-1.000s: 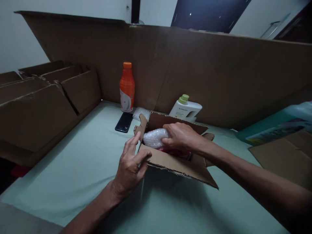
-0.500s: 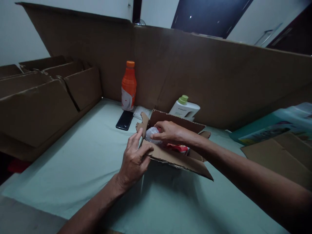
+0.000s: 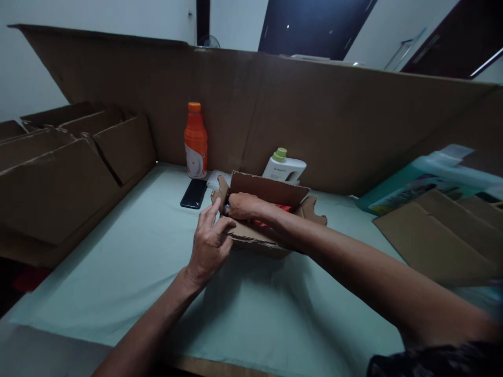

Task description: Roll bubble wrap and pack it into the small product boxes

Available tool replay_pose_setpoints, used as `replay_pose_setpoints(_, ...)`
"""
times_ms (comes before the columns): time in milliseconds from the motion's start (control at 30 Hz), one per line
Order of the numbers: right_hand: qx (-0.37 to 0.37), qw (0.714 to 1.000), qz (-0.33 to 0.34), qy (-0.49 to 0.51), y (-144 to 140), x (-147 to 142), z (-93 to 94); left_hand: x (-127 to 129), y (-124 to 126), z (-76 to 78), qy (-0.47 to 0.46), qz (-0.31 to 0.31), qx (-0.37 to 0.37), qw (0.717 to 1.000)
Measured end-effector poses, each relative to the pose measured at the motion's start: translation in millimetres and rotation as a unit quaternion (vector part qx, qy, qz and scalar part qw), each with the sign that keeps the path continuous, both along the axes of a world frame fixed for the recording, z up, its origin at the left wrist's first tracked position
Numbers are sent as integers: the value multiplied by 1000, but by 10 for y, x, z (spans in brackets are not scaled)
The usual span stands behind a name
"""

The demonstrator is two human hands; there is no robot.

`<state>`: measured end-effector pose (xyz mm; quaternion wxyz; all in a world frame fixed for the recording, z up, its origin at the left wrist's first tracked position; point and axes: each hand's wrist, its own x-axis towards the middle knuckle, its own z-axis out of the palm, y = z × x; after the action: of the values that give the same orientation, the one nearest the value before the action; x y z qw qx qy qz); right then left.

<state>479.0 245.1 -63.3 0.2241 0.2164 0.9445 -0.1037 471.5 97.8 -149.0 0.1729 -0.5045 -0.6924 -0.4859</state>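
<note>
A small open cardboard box (image 3: 271,184) stands on the cloth with its flaps raised. My left hand (image 3: 210,238) grips its near left corner, fingers along the left flap and thumb over the front flap. My right hand (image 3: 244,206) reaches down inside the left end of the box, its fingers curled and their tips hidden. A bit of a clear plastic-wrapped item (image 3: 227,209) shows beside those fingers. Something red (image 3: 282,207) lies in the box, partly covered by my right forearm.
Behind the box stand an orange bottle (image 3: 195,140) and a white bottle with a green cap (image 3: 283,168). A black phone (image 3: 194,193) lies to the left, near a clear plastic packet (image 3: 215,179). Cardboard bins (image 3: 58,188) stand left; a teal jug (image 3: 412,180) leans right behind cardboard (image 3: 436,241).
My right hand has gone deeper into the box, and the clear plastic-wrapped item has sunk mostly out of sight. My left hand stays at the corner. The view has shifted slightly right.
</note>
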Motion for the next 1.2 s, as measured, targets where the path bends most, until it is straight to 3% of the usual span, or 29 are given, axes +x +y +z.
replay_pose_setpoints(100,-8,999,-6,42,9,141,135,35,-25,45,3,-21,-11,1000)
replay_pose_setpoints(200,8,981,-8,192,44,659,358,106,-188,50,-9,-43,7,999)
replay_pose_setpoints(300,0,901,-63,429,98,1552,417,121,-487,-74,-47,-13,18,999)
replay_pose_setpoints(400,19,810,-243,533,146,2395,93,45,-751,-282,-149,35,-24,988)
replay_pose_setpoints(467,1,774,-317,548,157,2664,-293,-25,-792,-393,-230,47,-58,970)
replay_pose_setpoints(567,-84,799,-297,516,143,2517,-850,-106,-569,-451,-301,9,-75,950)
replay_pose_setpoints(633,-133,809,-274,503,153,2221,-1063,-119,-278,-430,-326,-58,-77,940)
replay_pose_setpoints(733,-168,798,-287,503,223,1953,-1131,-31,159,-379,-340,-131,-74,928)
replay_pose_setpoints(833,-157,781,-330,508,271,2171,-1109,231,327,-405,-318,-139,-60,936)
replay_pose_setpoints(900,-120,768,-364,513,215,2470,-1124,485,215,-489,-274,-141,-63,949)
replay_pose_setpoints(1000,-74,760,-399,507,-62,2745,-1194,817,-249,-675,-217,-111,-85,966)
replay_pose_setpoints(1100,-100,780,-354,507,-431,2574,-1270,878,-842,-813,-247,6,-116,962)
replay_pose_setpoints(1200,-152,807,-272,502,-635,2195,-1296,726,-1293,-824,-306,96,-129,938)
